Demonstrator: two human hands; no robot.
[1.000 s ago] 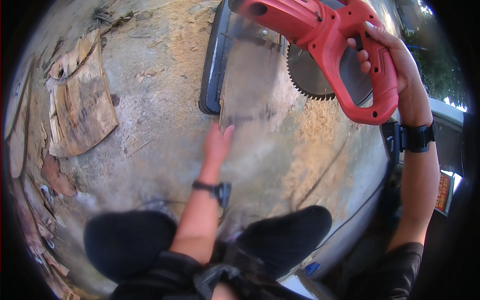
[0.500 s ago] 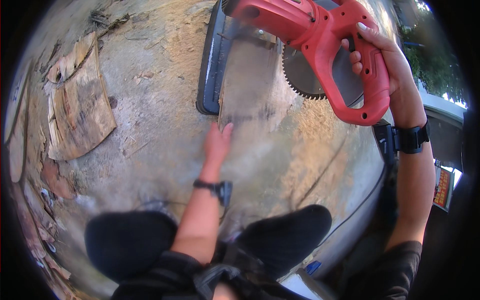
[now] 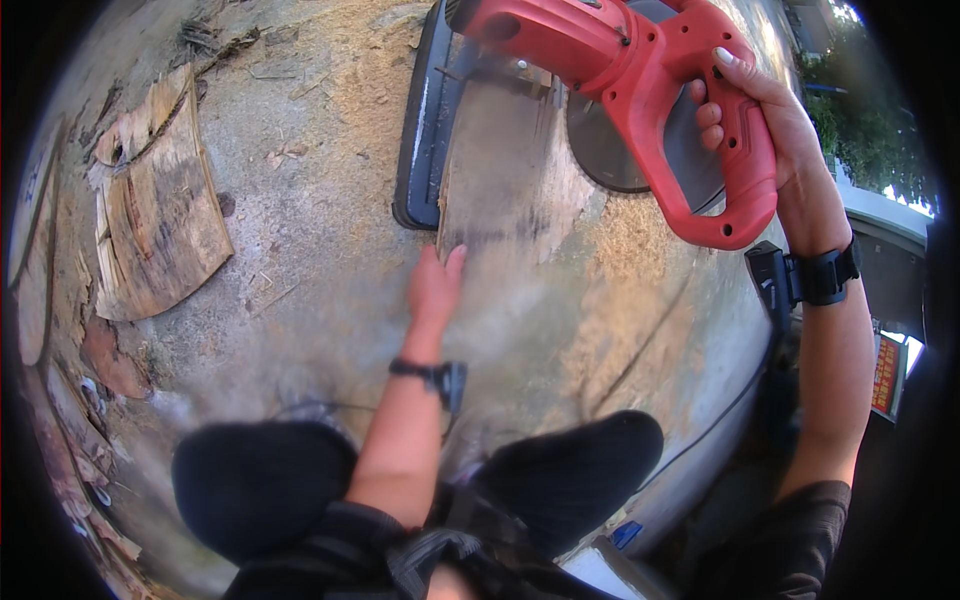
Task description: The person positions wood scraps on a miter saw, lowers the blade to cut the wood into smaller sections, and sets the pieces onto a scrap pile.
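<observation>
Board lying left of the saw blade, its long axis running near to far, with the left hand at its near end.
The right hand (image 3: pixel 775 110) is closing around the rear handle of the red saw (image 3: pixel 648 115), fingers curling inside the loop; the disc blade (image 3: pixel 592 150) is sitting just right of the wooden board (image 3: pixel 495 175), its height above it not showing clearly. The left hand (image 3: pixel 433 290), the nearer one, is reaching the board's near left corner; whether its fingers are pinching or only touching, I cannot tell. A dark bar (image 3: pixel 425 150) is running along the board's left edge.
</observation>
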